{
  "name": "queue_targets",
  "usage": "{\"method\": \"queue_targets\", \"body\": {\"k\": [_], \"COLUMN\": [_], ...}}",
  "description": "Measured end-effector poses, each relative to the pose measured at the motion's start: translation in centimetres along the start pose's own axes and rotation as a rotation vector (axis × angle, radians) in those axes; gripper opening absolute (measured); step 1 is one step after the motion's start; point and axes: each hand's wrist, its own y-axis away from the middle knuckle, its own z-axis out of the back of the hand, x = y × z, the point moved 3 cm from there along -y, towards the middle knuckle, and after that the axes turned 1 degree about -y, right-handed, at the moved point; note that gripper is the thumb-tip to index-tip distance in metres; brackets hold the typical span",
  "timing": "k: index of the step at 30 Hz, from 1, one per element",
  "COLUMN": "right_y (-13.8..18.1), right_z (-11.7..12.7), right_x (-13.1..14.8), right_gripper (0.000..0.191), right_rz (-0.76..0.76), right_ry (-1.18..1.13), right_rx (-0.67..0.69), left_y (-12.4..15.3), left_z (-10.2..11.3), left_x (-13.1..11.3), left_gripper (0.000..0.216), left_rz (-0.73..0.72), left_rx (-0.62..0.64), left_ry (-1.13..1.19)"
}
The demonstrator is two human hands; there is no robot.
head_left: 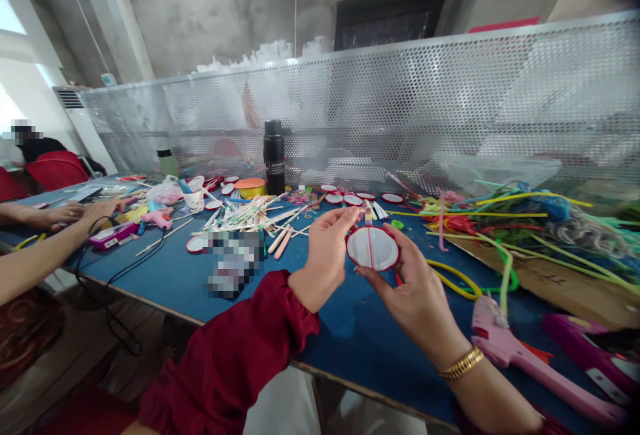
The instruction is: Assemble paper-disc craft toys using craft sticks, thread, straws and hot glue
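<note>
Both my hands hold a white round disc with a red rim (373, 248) and a red line down its middle, just above the blue table (345, 328). My left hand (325, 255), in a dark red sleeve, pinches the disc's left edge. From below right, my right hand (417, 295), with a gold bracelet at the wrist, cups it with fingers curled round the rim. A stick pokes up behind the disc's top.
Pink glue guns (520, 355) lie at the right. Coloured pipe cleaners (525, 221) pile on cardboard beyond. Wooden sticks (250, 215), more red-rimmed discs (353, 199) and a black flask (274, 157) sit mid-table. Another person's arms (45, 241) reach in from the left. A perforated metal screen (400, 108) backs the table.
</note>
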Motion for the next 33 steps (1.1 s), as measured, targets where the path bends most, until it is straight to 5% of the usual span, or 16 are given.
{"method": "queue_targets", "body": {"k": [15, 22, 33], "right_y": [0.1, 0.0, -0.1], "right_z": [0.0, -0.2, -1.5], "right_x": [-0.1, -0.7, -3.0], "right_gripper": [0.075, 0.080, 0.077], "right_rz": [-0.012, -0.163, -0.289], "right_ry": [-0.020, -0.216, -0.255], "right_rx": [-0.008, -0.026, 0.034], "left_y": [-0.3, -0.2, 0.0], "left_z": [0.3, 0.6, 2.6], "left_x": [0.2, 1.0, 1.5], "left_gripper": [0.025, 0.040, 0.025], "left_rz": [-0.033, 0.173, 0.323], "left_rx": [0.003, 0.059, 0.109], "left_ry": [-0.021, -0.215, -0.532]}}
